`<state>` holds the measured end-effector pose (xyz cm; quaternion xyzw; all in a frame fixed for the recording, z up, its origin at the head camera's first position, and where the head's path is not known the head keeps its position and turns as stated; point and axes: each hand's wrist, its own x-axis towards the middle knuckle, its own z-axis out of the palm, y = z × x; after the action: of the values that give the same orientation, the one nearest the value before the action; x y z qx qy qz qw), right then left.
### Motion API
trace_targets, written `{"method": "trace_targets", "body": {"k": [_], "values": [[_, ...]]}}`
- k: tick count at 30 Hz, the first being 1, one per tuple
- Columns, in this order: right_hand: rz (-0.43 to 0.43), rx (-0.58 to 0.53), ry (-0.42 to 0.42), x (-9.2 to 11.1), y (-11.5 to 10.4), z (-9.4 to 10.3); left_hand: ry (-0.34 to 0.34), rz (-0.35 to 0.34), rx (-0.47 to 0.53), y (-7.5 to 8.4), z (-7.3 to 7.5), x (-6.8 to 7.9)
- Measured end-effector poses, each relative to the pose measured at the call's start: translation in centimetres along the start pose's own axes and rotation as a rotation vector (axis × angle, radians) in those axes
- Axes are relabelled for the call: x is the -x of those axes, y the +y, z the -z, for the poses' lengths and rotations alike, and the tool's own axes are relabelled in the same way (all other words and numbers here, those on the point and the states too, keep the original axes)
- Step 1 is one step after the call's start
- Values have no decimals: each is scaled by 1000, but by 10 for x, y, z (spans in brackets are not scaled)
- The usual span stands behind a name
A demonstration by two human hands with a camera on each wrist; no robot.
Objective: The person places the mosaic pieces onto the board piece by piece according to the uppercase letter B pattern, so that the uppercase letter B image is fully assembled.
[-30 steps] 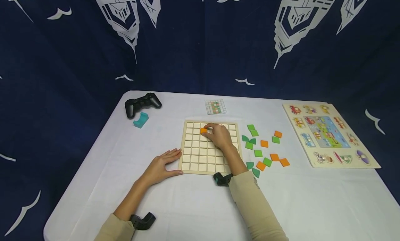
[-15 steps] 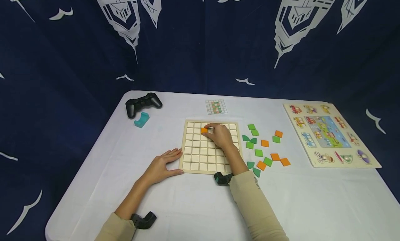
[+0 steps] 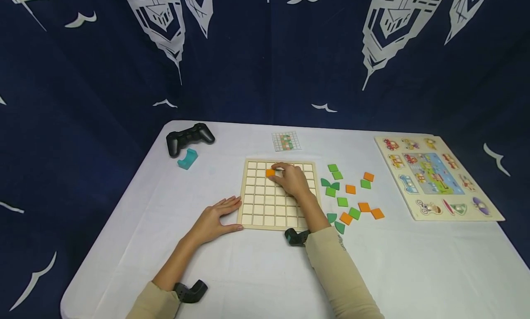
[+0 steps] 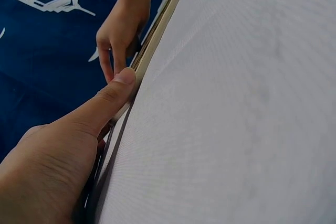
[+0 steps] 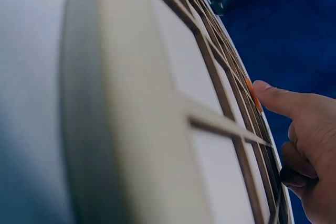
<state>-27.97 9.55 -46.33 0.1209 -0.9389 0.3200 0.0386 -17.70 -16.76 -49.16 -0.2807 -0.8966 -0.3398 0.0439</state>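
Note:
A wooden grid board lies flat on the white table. An orange square tile sits in its upper part, toward the left. My right hand reaches over the board with thumb and index finger at the tile's right side and near corner, pinching it. In the right wrist view, the thumb of that hand meets the orange tile at the board's surface. My left hand rests at the board's left edge, fingers extended. Its thumb presses the board's side in the left wrist view.
Right of the board lie loose green squares, orange squares and dark green leaf-shaped pieces. Behind it is a small pattern card. A black game controller and teal block stand back left; a picture puzzle lies right.
Almost nothing moves: both hands keep their places, and the orange tile stays in the same spot on the board. The view shifts very slightly.

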Motion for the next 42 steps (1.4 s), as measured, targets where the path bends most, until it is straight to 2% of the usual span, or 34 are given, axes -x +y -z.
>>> {"method": "trace_targets", "body": {"k": [8,18,20,25,26,29,36,42], "values": [[-22,-81,76,12,7,17,-6,11,9,1,0,-1],[-35,16,235,38,41,67,-1,31,13,3,-2,-2],[-27,58,291,41,58,72,-1,36,15,2,-2,-2],[-123,90,346,52,81,83,3,45,13,1,-1,1],[-164,79,332,56,78,88,5,44,13,0,-1,2],[-232,79,342,60,86,90,11,38,14,-1,-1,2],[-289,140,390,64,99,87,6,33,13,-1,-2,1],[-351,166,368,63,107,83,4,31,21,0,-2,0]]}}
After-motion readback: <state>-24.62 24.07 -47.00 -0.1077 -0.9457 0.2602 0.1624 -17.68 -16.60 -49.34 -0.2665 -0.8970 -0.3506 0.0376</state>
